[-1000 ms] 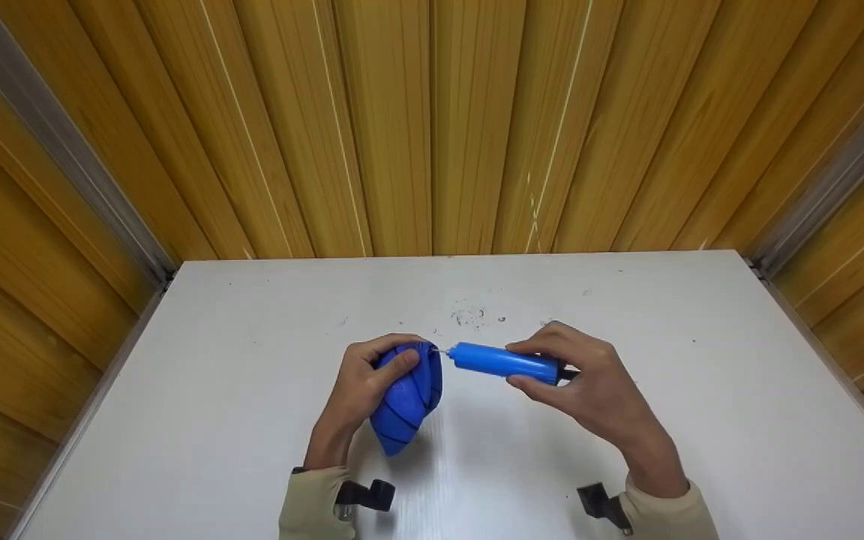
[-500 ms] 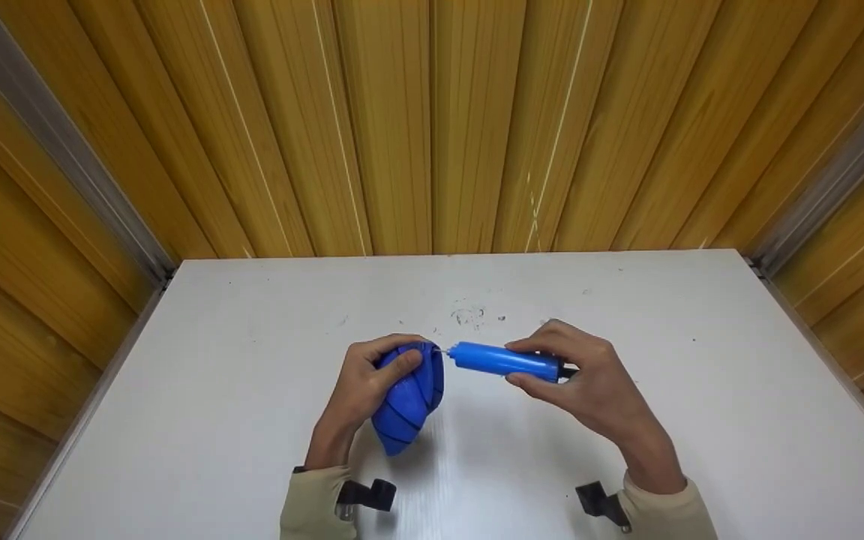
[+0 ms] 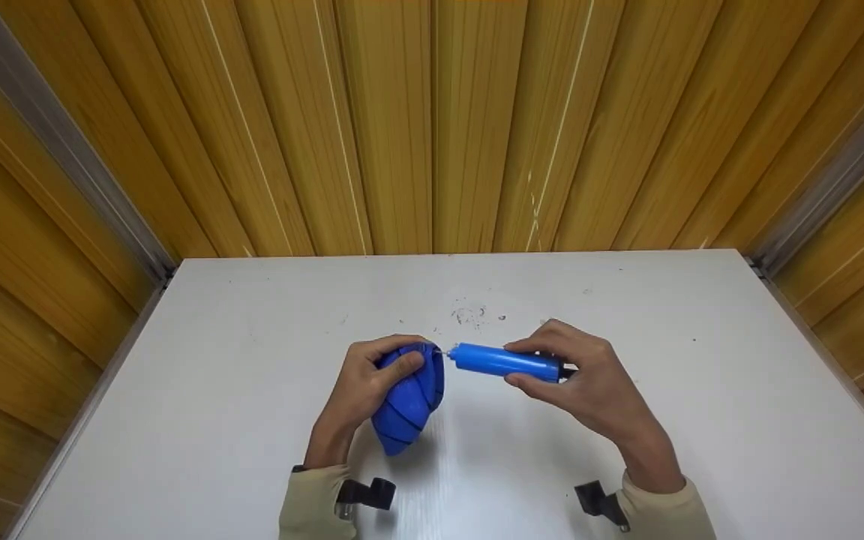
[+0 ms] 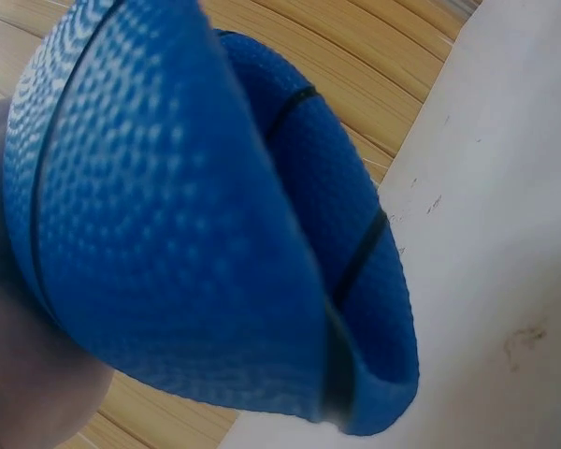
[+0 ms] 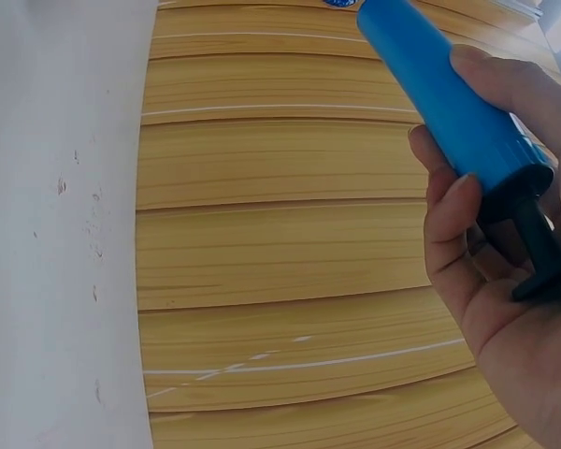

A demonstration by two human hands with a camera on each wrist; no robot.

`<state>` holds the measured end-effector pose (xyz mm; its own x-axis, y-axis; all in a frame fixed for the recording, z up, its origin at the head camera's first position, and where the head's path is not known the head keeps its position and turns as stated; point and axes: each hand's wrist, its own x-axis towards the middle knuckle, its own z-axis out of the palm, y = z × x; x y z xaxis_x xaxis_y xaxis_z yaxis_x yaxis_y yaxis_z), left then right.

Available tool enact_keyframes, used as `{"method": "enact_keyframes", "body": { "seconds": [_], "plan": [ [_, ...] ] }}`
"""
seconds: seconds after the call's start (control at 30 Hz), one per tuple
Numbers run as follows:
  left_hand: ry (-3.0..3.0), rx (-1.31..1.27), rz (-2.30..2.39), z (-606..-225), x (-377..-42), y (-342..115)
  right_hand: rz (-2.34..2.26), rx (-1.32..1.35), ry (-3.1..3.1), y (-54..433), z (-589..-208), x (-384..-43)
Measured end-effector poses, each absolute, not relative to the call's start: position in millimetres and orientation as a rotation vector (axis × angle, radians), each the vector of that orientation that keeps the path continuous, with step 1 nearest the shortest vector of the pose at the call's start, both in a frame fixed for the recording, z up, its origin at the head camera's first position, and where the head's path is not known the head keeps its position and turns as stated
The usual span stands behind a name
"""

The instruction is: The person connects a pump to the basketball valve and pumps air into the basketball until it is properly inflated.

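A deflated blue ball (image 3: 406,405) with black seam lines, folded and limp, hangs from my left hand (image 3: 364,379), whose thumb and fingers pinch its upper part. Up close in the left wrist view, the ball (image 4: 187,224) has a pebbled skin and a deep inward fold. My right hand (image 3: 586,375) grips a small blue hand pump (image 3: 503,361) by its barrel. The pump's thin needle points left and meets the ball's upper edge; how deep it sits cannot be seen. In the right wrist view the pump's black handle (image 5: 538,243) lies close to the palm.
Both hands are above a white table (image 3: 252,420) with small dark scuff marks (image 3: 469,315). Wood-patterned panels (image 3: 394,127) stand behind it and at both sides. Black camera mounts (image 3: 368,495) stick out from the sleeves.
Hardly anything differs. The ball has shifted very slightly to the right, while both hands keep their hold and the needle stays at the ball's edge.
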<state>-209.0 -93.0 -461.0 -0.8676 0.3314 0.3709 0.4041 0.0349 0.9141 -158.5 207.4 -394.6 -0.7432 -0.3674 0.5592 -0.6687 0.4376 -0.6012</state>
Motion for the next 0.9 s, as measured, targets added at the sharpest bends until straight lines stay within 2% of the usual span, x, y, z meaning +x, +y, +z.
{"method": "enact_keyframes", "body": {
  "seconds": [0.9],
  "plan": [
    [-2.239, -0.889, -1.965, -461.1, -210.1, -95.9, 1.199, 0.815, -2.416, 202.7, -397.4, -160.4]
  ]
}}
